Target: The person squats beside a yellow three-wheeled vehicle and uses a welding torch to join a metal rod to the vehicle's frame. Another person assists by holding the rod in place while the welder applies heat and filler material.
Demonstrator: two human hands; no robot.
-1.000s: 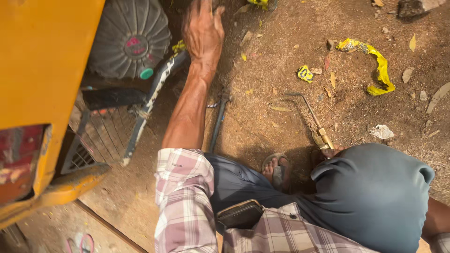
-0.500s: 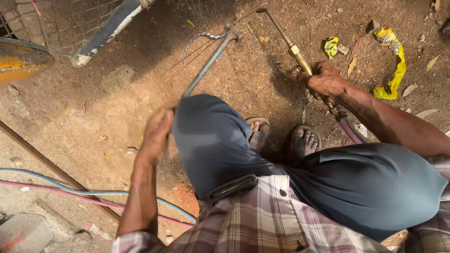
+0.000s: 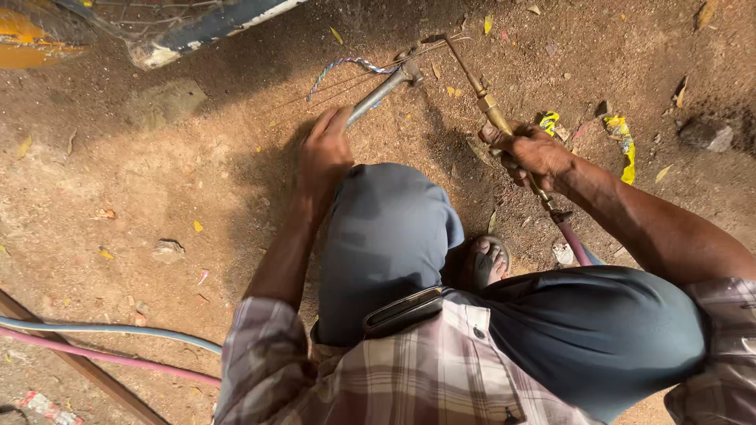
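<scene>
- Two hands busy: right hand [image 3: 535, 151] clamped round brass torch [image 3: 480, 93].
- Left hand [image 3: 324, 149] on metal rod [image 3: 378, 93], fingers seemingly curled.
- Best steadying rod first.

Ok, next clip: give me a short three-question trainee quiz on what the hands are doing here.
1. True or false: the right hand grips the brass torch.
2. Which hand reaches the grey metal rod on the dirt ground?
3. The hoses at lower left are: A) blue and pink, B) green and black.

Key: 1 true; 2 the left hand; 3 A.
</scene>
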